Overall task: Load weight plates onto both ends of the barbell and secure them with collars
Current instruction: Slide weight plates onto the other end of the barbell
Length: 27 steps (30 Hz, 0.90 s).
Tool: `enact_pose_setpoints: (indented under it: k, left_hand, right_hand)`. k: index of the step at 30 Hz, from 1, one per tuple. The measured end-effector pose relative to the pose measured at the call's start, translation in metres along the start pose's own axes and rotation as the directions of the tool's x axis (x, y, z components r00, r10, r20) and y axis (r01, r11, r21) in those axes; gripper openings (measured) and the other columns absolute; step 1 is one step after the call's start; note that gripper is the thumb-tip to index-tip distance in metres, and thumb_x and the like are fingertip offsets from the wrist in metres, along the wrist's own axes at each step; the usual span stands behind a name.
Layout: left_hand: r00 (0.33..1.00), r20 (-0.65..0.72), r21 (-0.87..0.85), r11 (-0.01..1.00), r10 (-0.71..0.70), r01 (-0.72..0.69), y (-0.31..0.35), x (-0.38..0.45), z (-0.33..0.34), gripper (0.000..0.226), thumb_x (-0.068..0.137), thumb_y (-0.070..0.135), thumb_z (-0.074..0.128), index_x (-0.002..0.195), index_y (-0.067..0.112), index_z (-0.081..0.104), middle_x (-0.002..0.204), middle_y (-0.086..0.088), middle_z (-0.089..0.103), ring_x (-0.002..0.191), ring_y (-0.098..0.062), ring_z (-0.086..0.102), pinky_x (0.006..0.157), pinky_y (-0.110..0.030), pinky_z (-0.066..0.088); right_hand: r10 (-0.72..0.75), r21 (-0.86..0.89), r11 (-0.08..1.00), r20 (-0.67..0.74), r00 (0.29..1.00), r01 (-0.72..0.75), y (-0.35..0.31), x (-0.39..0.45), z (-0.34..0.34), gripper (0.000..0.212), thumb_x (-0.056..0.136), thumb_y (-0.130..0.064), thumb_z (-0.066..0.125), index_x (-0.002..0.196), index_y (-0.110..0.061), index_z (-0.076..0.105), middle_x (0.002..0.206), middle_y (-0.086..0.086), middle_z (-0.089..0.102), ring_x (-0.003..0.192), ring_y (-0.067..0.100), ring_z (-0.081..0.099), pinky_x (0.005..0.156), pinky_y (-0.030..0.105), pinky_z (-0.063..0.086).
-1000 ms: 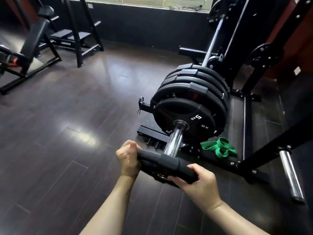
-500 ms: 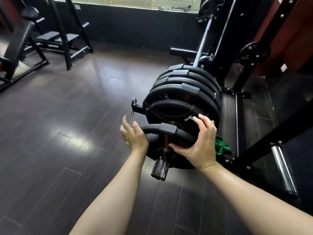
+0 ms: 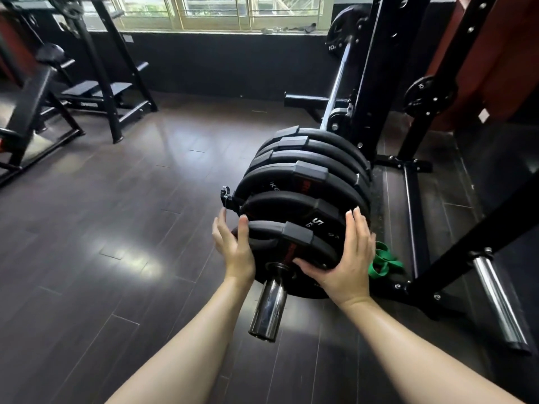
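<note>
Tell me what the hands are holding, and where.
Both hands, left hand and right hand, press the nearest black round rubber weight plate at opposite rim edges.

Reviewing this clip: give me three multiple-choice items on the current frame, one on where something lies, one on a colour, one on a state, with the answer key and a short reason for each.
1. Where does the resistance band lie?
A. On the floor to the right of the loaded plates
B. Hung on the window sill
C. Draped over the bench at far left

2. What colour is that band?
A. Red
B. Green
C. Yellow

3. How does the nearest plate stand?
A. Lying flat on the floor
B. Leaning against the wall
C. Threaded on the barbell sleeve, a hand on each side

Answers: 1 A, the resistance band lies on the floor just past the right hand. 2 B, it is bright green. 3 C, the nearest plate sits on the barbell sleeve, whose bare chrome end sticks out toward the camera, with the left hand on its other side.
</note>
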State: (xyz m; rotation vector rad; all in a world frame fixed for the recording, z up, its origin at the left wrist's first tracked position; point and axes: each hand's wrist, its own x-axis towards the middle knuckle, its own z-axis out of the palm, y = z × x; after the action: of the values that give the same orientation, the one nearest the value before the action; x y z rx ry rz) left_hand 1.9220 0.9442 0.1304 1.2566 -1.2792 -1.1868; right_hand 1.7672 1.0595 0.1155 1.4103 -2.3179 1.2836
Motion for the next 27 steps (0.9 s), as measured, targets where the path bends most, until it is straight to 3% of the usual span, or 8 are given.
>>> enact_pose_setpoints:
  k: [4,10,13,17,19,21,24,27]
  left_hand:
    - [0.994,0.102,0.052,0.998,-0.028,0.023,0.014,0.025,0.015,0.098,0.079,0.076,0.047,0.159,0.029,0.017,0.167,0.000,0.004,0.153,-0.015,0.008,0.124,-0.037,0.013]
    - [0.964,0.248,0.057,0.995,-0.094,0.082,0.014,0.041,0.008,0.066,0.104,0.048,0.045,0.160,0.023,0.020,0.165,-0.002,0.011,0.150,-0.008,0.015,0.114,-0.024,0.015]
    - [0.963,0.246,0.047,0.994,-0.109,0.100,0.019,0.037,0.008,0.066,0.104,0.047,0.044,0.160,0.023,0.021,0.165,-0.002,0.012,0.151,-0.010,0.016,0.114,-0.024,0.015]
    - [0.979,0.172,0.094,0.991,-0.114,0.099,0.026,0.028,0.011,0.068,0.101,0.057,0.043,0.158,0.021,0.030,0.165,-0.005,0.021,0.153,-0.018,0.018,0.125,-0.036,0.013]
    - [0.994,0.095,0.188,0.981,-0.060,0.041,0.034,0.016,0.019,0.072,0.096,0.059,0.036,0.155,0.018,0.036,0.163,-0.007,0.030,0.153,-0.021,0.020,0.127,-0.044,0.012]
    - [0.997,0.052,0.291,0.954,0.055,-0.068,0.046,0.000,0.035,0.060,0.101,0.046,0.037,0.153,0.017,0.040,0.165,-0.006,0.030,0.155,-0.021,0.015,0.127,-0.042,0.002]
    - [0.965,0.104,0.306,0.915,0.242,-0.263,0.075,-0.021,0.068,0.051,0.104,0.032,0.048,0.152,0.018,0.041,0.166,-0.001,0.025,0.156,-0.013,0.008,0.123,-0.033,-0.011]
    - [0.914,0.205,0.272,0.876,0.351,-0.398,0.106,-0.032,0.100,0.044,0.100,0.022,0.059,0.143,0.017,0.052,0.161,0.002,0.034,0.155,-0.012,0.014,0.125,-0.032,-0.007]
  right_hand:
    - [0.100,-0.099,0.991,0.044,0.994,-0.095,0.012,0.031,0.003,0.135,0.062,-0.098,0.048,0.159,-0.011,0.017,0.166,0.015,0.018,0.153,0.038,0.019,0.122,0.063,0.014]
    - [0.153,-0.144,0.981,0.149,0.977,-0.132,0.008,0.039,-0.003,0.136,0.061,-0.093,0.058,0.161,-0.018,0.005,0.169,0.007,0.007,0.156,0.030,0.010,0.125,0.054,0.017]
    - [0.172,-0.157,0.977,0.184,0.968,-0.144,0.008,0.040,-0.010,0.136,0.060,-0.094,0.057,0.161,-0.020,0.002,0.169,0.005,0.005,0.156,0.028,0.008,0.125,0.051,0.017]
    - [0.231,-0.146,0.969,0.259,0.938,-0.198,0.003,0.045,-0.019,0.139,0.056,-0.092,0.065,0.160,-0.027,-0.001,0.167,-0.002,0.003,0.156,0.023,0.007,0.125,0.048,0.017]
    - [0.266,-0.115,0.964,0.314,0.912,-0.241,-0.002,0.053,-0.029,0.137,0.056,-0.085,0.073,0.158,-0.029,0.001,0.166,-0.004,0.004,0.155,0.021,0.007,0.125,0.048,0.020]
    - [0.252,-0.055,0.967,0.374,0.893,-0.250,-0.003,0.061,-0.042,0.128,0.061,-0.076,0.078,0.158,-0.030,0.007,0.164,-0.005,0.007,0.153,0.020,0.010,0.124,0.048,0.022]
    - [0.204,0.035,0.967,0.478,0.854,-0.251,0.004,0.075,-0.077,0.111,0.073,-0.070,0.075,0.158,-0.027,0.020,0.160,-0.009,0.013,0.151,0.017,0.016,0.124,0.045,0.025]
    - [0.190,0.081,0.962,0.489,0.851,-0.261,0.017,0.095,-0.124,0.096,0.082,-0.067,0.069,0.157,-0.025,0.027,0.156,-0.008,0.025,0.148,0.012,0.025,0.122,0.039,0.028]
